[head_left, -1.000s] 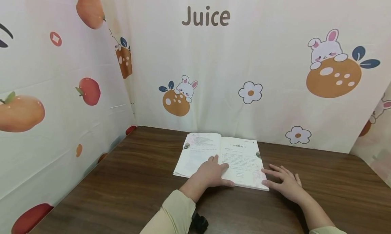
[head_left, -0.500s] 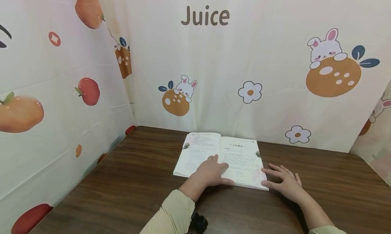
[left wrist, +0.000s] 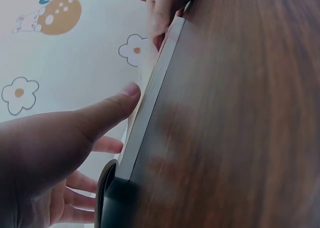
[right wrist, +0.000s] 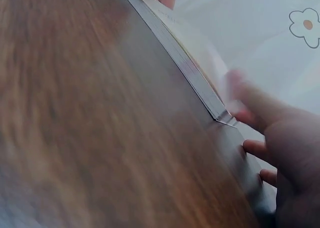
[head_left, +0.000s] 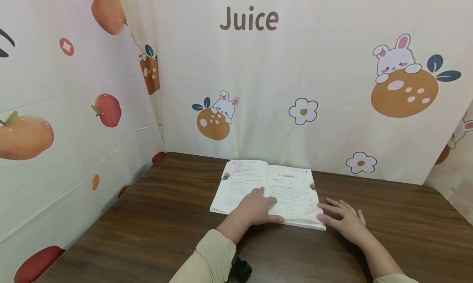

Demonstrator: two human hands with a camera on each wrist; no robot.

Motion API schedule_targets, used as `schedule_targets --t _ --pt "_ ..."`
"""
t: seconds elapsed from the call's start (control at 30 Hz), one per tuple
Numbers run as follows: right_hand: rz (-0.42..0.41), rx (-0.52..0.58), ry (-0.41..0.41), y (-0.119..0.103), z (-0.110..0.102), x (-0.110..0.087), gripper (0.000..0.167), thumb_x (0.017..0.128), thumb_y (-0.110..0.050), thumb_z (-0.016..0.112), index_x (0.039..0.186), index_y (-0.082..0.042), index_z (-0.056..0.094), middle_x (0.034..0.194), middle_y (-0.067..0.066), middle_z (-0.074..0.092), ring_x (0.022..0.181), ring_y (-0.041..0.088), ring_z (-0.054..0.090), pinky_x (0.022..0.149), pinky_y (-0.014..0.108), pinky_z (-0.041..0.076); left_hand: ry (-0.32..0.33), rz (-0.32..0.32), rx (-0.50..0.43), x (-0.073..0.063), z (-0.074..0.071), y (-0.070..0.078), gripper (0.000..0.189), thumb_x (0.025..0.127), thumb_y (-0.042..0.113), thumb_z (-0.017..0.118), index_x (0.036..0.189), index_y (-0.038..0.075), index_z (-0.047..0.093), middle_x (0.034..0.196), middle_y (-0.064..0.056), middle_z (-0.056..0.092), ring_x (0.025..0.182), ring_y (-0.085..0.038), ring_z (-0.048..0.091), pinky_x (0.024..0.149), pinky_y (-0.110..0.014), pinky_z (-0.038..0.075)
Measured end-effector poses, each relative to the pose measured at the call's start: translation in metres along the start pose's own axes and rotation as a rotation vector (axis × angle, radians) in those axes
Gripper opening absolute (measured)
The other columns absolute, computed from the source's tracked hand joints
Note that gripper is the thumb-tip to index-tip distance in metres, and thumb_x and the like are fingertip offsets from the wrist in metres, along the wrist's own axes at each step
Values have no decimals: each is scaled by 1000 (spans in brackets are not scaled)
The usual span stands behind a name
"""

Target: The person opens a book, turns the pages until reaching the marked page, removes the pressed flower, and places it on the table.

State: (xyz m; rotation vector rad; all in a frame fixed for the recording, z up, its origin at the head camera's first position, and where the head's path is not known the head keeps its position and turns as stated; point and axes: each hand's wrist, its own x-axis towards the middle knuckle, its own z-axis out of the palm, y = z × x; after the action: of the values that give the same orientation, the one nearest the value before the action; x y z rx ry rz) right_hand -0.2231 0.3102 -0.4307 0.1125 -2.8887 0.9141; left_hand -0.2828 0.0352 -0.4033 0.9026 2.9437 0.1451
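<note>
An open book (head_left: 292, 188) with printed white pages lies on the brown table. My left hand (head_left: 255, 209) rests across its lower middle, fingers spread over the left page and the thumb along the bottom edge. In the left wrist view the left thumb (left wrist: 117, 105) lies at the page edge, above the thick stack of pages. My right hand (head_left: 345, 223) is at the book's lower right corner, fingers extended along its side. In the right wrist view the right thumb (right wrist: 245, 87) is blurred at the corner, where a page edge lifts slightly.
The dark wood-grain table (head_left: 159, 201) spreads around the book. A pale curtain (head_left: 266, 90) with fruit, rabbit and flower prints stands right behind the table's far edge, and another printed curtain (head_left: 74, 81) hangs on the left. A black wrist device (head_left: 242, 270) sits under the left sleeve.
The right thumb has shifted slightly up at the lower right corner, and the page's bottom edge there now bows up a little. The left hand and the book stay in place.
</note>
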Motion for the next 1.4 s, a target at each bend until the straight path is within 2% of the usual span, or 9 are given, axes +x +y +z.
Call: schedule_targets --t 0.17,0.33,0.53,0.63,0.87,1.0,1.1,1.23,1.4 --pt "9 37 9 0 -2 0 53 96 -47 41 133 -10 52 141 20 38 130 50 16 91 72 -7 33 -1 12 2 2 0 67 75 73 51 126 30 58 133 -9 47 120 -26 42 96 -39 36" --pt "26 50 9 -2 -2 -1 54 97 -46 36 135 -9 48 140 20 38 130 49 17 91 73 -7 113 28 63 3 3 3 54 78 68 53 117 32 63 128 -4 47 117 -22 41 89 -42 37" --pt "25 35 9 -3 -3 -2 53 98 -45 35 134 -9 49 140 21 39 130 50 18 90 73 -5 284 264 205 3 0 10 34 88 46 58 120 38 60 120 6 52 116 -15 42 89 -33 36" --pt "23 33 10 -3 -3 -1 53 98 -45 35 134 -9 49 140 21 38 130 50 18 90 73 -6 387 317 228 3 0 12 38 89 33 60 126 39 56 115 10 55 111 -11 46 85 -28 38" --pt "23 45 8 -2 -2 -1 55 98 -46 34 133 -7 49 140 22 37 130 50 17 91 73 -7 644 272 118 6 -1 7 40 85 20 64 125 27 58 97 10 64 92 -8 55 72 -24 41" --pt "22 39 8 -2 -2 1 56 98 -47 34 133 -7 50 141 22 37 130 50 17 91 72 -8 811 224 48 7 -11 -2 39 82 17 66 121 19 62 84 8 65 78 -10 56 62 -24 41" --pt "21 33 9 -1 -1 1 56 98 -47 34 133 -7 50 141 22 37 130 50 17 91 72 -8 905 185 -14 6 -22 -11 39 80 15 66 118 15 64 75 8 63 69 -12 54 58 -26 40" --pt "16 28 10 -1 -1 -1 54 98 -46 35 133 -8 51 141 21 38 130 49 18 91 73 -7 935 125 -40 4 -34 -26 33 79 13 67 112 15 67 71 7 62 66 -13 53 57 -28 41" --pt "6 24 15 -1 -1 -1 53 97 -45 37 132 -8 52 140 20 38 130 49 18 91 73 -6 853 41 13 -3 -50 -39 28 78 12 66 106 14 70 70 5 64 65 -15 55 58 -29 43"
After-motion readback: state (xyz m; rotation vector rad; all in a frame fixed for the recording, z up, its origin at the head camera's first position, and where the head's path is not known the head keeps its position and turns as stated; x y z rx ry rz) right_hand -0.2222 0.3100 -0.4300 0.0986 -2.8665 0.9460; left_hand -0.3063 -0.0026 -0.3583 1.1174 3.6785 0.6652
